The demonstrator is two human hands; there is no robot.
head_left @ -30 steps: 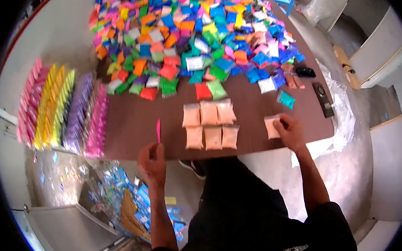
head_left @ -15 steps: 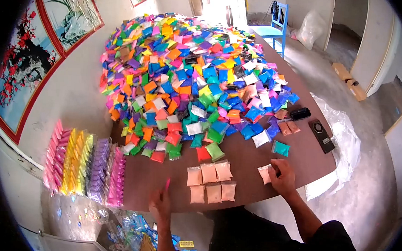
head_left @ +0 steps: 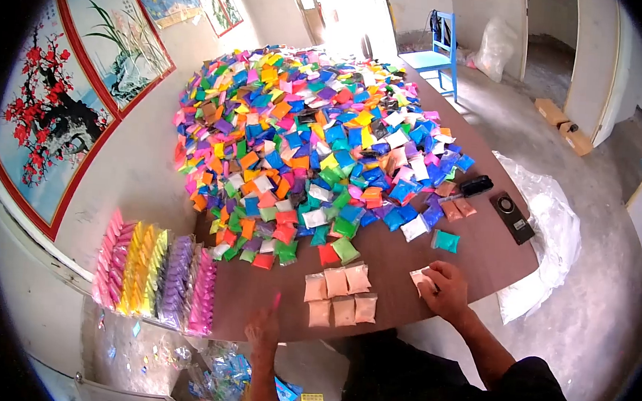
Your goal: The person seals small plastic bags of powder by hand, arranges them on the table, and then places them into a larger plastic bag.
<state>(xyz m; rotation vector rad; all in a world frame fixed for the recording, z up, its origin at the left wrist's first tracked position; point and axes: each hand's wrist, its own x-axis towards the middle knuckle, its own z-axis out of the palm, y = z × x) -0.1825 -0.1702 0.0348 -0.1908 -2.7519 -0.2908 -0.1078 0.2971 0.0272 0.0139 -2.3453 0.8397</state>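
My left hand point(head_left: 262, 331) is at the table's near edge, fingers closed on a small slim pink piece point(head_left: 276, 301) that sticks up from them. My right hand point(head_left: 446, 290) has its fingers bent together over a small clear packet of peach-coloured filling point(head_left: 417, 281), pinching its right side. Between the hands lie two rows of similar peach packets point(head_left: 343, 308), side by side and partly overlapping. A teal packet point(head_left: 446, 241) rests beyond my right hand.
A large heap of coloured packets point(head_left: 317, 141) covers the table's far part. Rows of pink, yellow and purple packets point(head_left: 178, 276) stand at the left edge. Toward the right edge lie a black device with a round dial point(head_left: 512, 216) and a black object point(head_left: 476, 186).
The camera view has shifted, so the heap sits lower. My right hand has moved slightly left over the peach packet. The left hand still has the pink piece.
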